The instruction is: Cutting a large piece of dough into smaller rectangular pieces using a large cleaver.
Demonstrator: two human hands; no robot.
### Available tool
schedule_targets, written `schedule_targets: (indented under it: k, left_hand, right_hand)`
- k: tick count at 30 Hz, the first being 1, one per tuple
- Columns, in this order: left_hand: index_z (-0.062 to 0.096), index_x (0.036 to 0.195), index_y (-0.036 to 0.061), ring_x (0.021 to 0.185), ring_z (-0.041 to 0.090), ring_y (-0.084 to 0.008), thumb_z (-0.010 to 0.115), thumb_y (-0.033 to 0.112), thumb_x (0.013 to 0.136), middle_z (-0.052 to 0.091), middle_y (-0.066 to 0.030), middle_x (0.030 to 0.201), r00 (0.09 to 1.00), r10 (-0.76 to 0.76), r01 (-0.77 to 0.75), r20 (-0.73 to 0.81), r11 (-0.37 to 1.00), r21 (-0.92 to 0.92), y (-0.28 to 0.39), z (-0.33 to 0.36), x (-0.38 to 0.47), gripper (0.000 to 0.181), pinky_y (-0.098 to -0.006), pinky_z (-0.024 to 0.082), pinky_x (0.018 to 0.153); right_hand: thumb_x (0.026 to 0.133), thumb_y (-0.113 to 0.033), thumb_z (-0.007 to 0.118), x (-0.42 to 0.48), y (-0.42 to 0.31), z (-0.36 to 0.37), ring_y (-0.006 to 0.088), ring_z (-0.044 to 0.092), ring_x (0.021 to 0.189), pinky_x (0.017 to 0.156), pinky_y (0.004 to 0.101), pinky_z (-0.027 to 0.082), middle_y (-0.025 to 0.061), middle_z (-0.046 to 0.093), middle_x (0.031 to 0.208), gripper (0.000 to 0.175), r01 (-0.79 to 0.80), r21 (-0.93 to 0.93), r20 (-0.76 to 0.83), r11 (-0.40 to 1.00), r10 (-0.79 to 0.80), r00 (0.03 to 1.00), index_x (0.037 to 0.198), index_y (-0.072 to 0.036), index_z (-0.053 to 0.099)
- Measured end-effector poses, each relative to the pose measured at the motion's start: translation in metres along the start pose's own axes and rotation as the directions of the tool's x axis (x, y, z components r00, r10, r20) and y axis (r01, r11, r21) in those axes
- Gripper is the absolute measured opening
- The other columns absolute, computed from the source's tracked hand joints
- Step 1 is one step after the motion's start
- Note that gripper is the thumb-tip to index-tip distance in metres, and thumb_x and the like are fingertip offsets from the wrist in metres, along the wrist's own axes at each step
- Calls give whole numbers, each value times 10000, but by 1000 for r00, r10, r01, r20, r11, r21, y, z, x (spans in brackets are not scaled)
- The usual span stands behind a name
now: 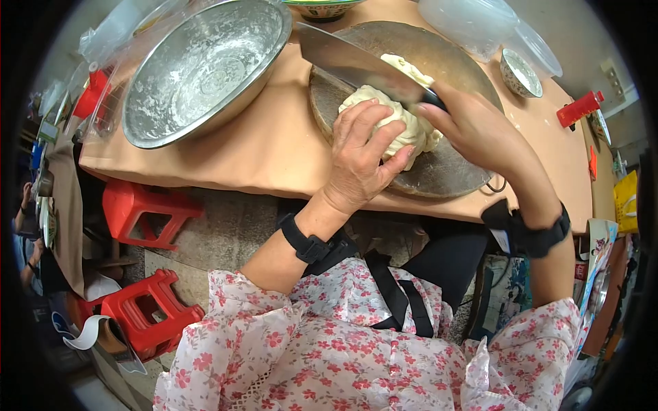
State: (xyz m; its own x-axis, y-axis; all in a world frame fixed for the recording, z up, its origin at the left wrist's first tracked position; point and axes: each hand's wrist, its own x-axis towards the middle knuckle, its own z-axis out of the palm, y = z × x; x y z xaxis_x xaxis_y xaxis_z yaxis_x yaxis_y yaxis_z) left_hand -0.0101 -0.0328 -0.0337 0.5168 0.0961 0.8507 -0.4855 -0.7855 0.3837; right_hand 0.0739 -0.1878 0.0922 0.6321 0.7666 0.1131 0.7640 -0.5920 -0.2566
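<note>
On a round wooden chopping board [442, 180] lies a lump of pale dough [403, 136]. My left hand [360, 154] grips its near side, fingers spread and curved over the top. My right hand [475, 126] is closed around the dark handle of a cleaver [349, 56]. The wide blade slants up and left across the dough, and its lower edge is partly blurred. Beyond the blade shows more dough [406, 67]; whether it is separate from the near lump is hidden by the cleaver and my hand.
A floured metal basin [252, 95] stands left of the board. Clear plastic containers [473, 23], a small patterned bowl [520, 85] and a red bottle [581, 109] are to the right. Red plastic stools [121, 205] sit below the table's left side. Another person [28, 251] is at far left.
</note>
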Motion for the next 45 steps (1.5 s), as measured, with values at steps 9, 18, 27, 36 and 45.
schedule_targets:
  k: [9, 18, 27, 36, 45]
  left_hand:
    - [629, 1060, 73, 1117, 559, -361, 804, 148, 739, 593, -121, 1138, 998, -42, 37, -54, 995, -92, -2, 3, -5, 374, -446, 462, 965]
    - [628, 1082, 55, 1113, 562, -357, 765, 171, 785, 589, -139, 1154, 1000, 11, -10, -19, 1000, 9, -6, -1, -7, 347, -432, 462, 957]
    - [623, 1091, 13, 1140, 557, -369, 701, 89, 795, 521, -164, 1188, 999, -30, 31, 17, 998, -62, 2, -4, -9, 315, -428, 476, 959]
    - [623, 1065, 8, 1133, 565, -366, 709, 69, 780, 559, -162, 1146, 998, -58, 59, 22, 996, -68, -2, -6, -7, 304, -423, 491, 943]
    - [624, 1069, 21, 1144, 557, -372, 733, 79, 752, 566, -151, 1161, 999, -14, 15, 40, 999, -42, 0, -5, -6, 340, -460, 463, 970]
  right_hand:
    - [966, -318, 552, -1, -1, 30, 457, 627, 780, 679, 527, 478, 251, 654, 789, 310, -41, 166, -125, 985, 62, 990, 1000, -9, 551]
    - [981, -214, 558, -79, -31, -28, 326, 596, 584, 558, 402, 440, 170, 576, 631, 218, -176, 318, -239, 932, 258, 936, 1054, -8, 559]
    - [986, -207, 562, -162, -37, -6, 382, 574, 591, 566, 394, 433, 190, 543, 638, 290, -419, 366, 14, 831, 446, 895, 1214, -34, 517]
    - [964, -190, 580, -112, -39, 4, 473, 577, 677, 581, 525, 413, 263, 585, 682, 265, -258, 80, -67, 963, 263, 962, 1114, 1, 475]
    - [994, -299, 523, -21, -18, 23, 479, 590, 769, 673, 523, 435, 293, 618, 785, 329, -196, 109, -15, 974, 199, 980, 1013, 30, 522]
